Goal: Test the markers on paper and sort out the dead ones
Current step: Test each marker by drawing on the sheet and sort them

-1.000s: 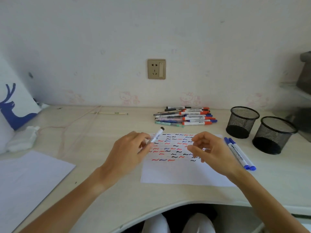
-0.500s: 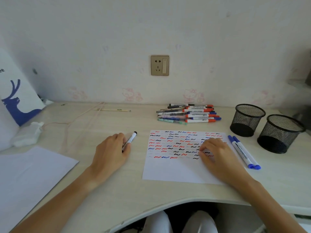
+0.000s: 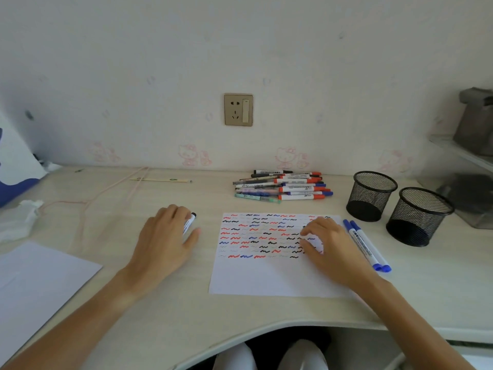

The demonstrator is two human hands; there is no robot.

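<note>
Fingers of the left hand (image 3: 162, 241) lie over a black-capped marker (image 3: 190, 222) on the desk (image 3: 160, 316), left of the test sheet; whether that grip is clamped on the barrel or just resting on it I cannot tell, since only the capped end pokes out past the fingertips. Across from it the right hand (image 3: 330, 247) rests palm down on the test sheet (image 3: 266, 276), fingers bent loosely with the tips touching the paper and holding nothing. Red, blue and black squiggles fill the upper part of that sheet. Just beside its right edge lie two blue-capped markers (image 3: 366, 245) side by side; the print on their barrels is too small to read. Behind the sheet, near the wall, sits a pile of markers (image 3: 282, 187) with red, blue and black caps, labels likewise unreadable. Two black mesh cups (image 3: 372, 194) stand to the right. Another white sheet (image 3: 34, 284) lies at the desk's left edge.
</note>
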